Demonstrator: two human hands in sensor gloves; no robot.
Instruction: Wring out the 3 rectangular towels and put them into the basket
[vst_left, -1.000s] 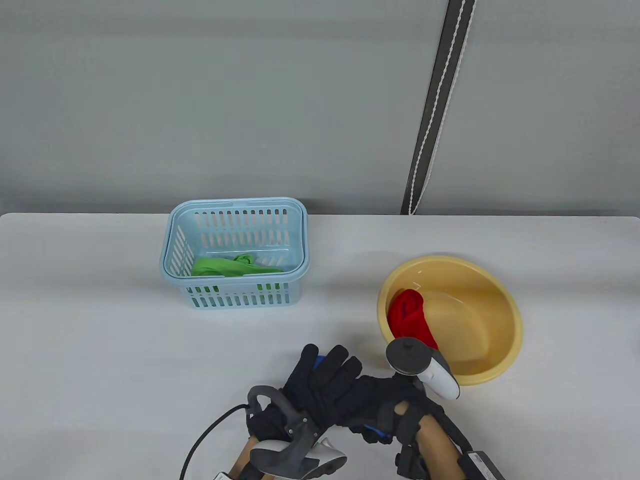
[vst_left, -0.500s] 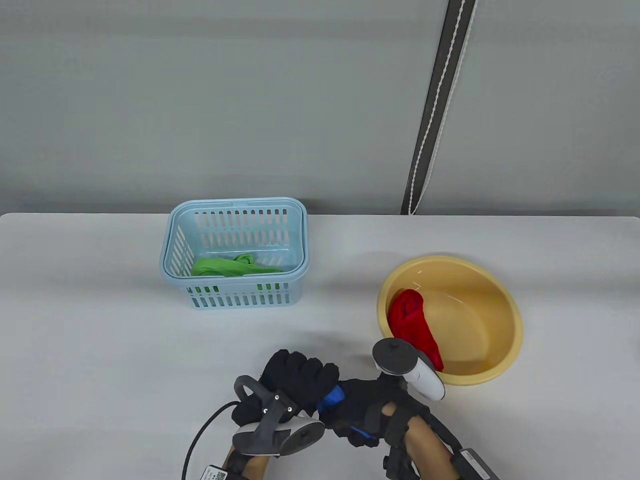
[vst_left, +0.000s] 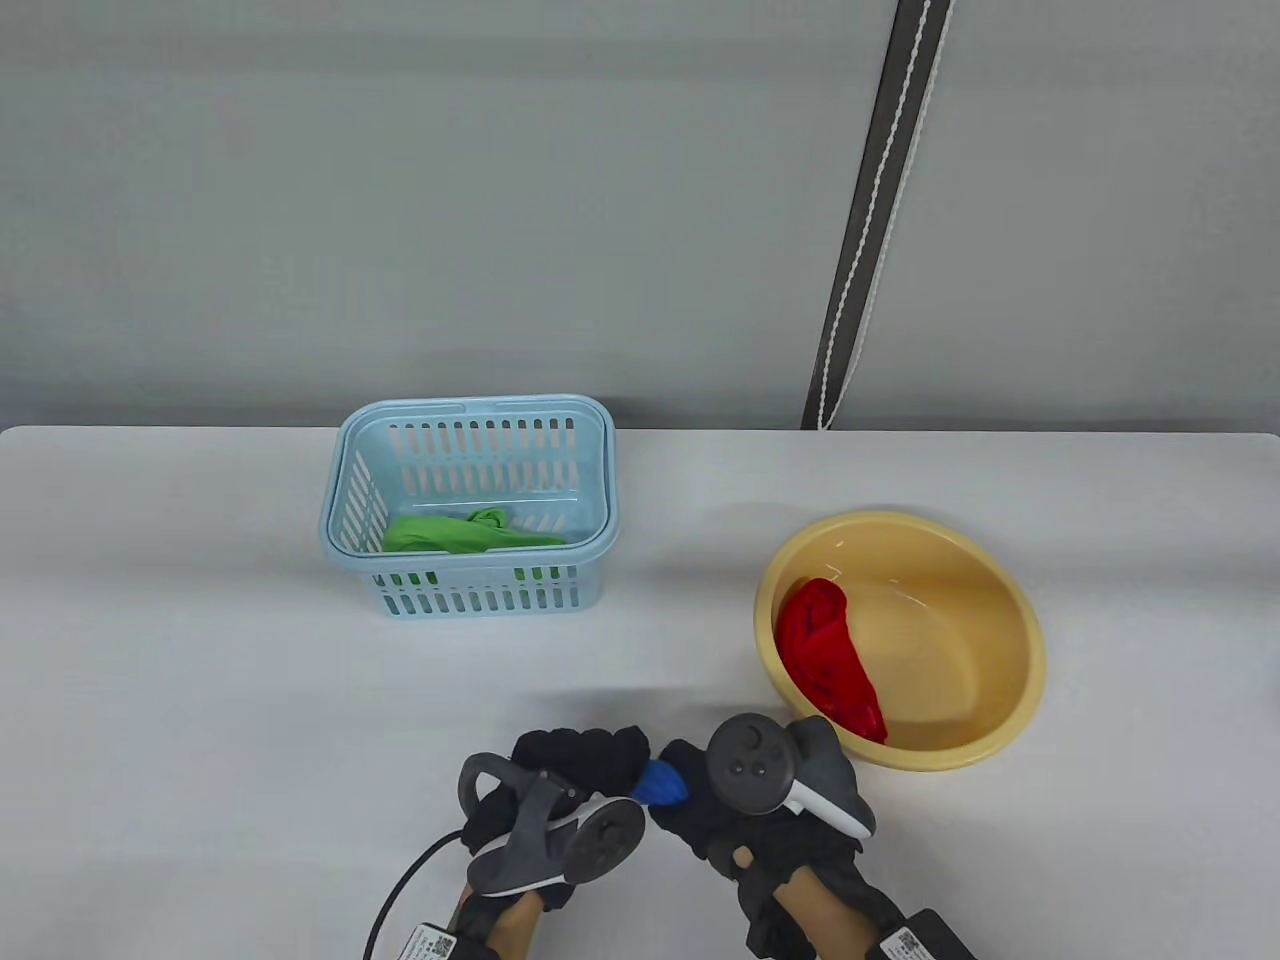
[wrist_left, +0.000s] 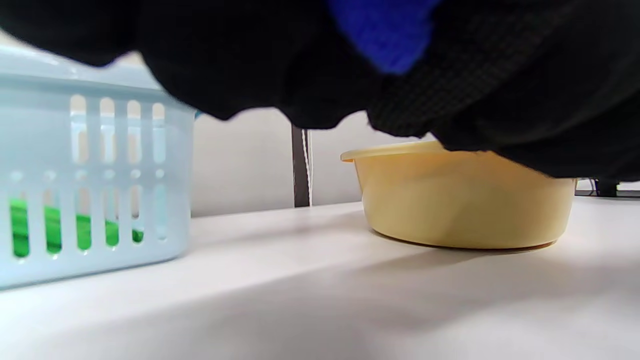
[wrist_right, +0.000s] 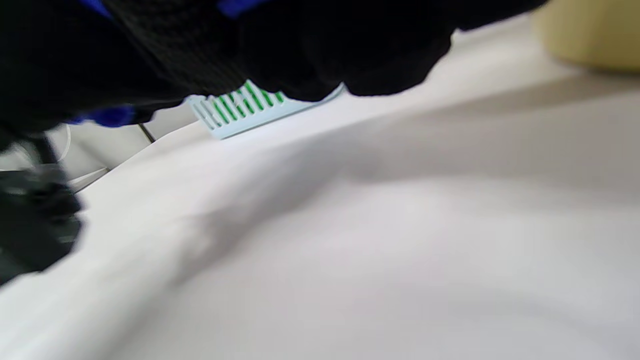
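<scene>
Blue towel (vst_left: 665, 784) is clenched at bottom centre between left hand (vst_left: 570, 770) and right hand (vst_left: 735, 810), both fisted round it. Counter-twist should be held tight before transfer to basket (vst_left: 470, 505), upper left. Red towel (vst_left: 830, 660) is left in basin (vst_left: 1000, 640), right.

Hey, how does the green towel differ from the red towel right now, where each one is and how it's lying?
The green towel lies bunched flat in the blue basket; the red towel sits in the yellow basin. The green one rests on the basket's floor, while the red one drapes up the basin's left inner wall. Both are crumpled, and neither hand touches them.
</scene>
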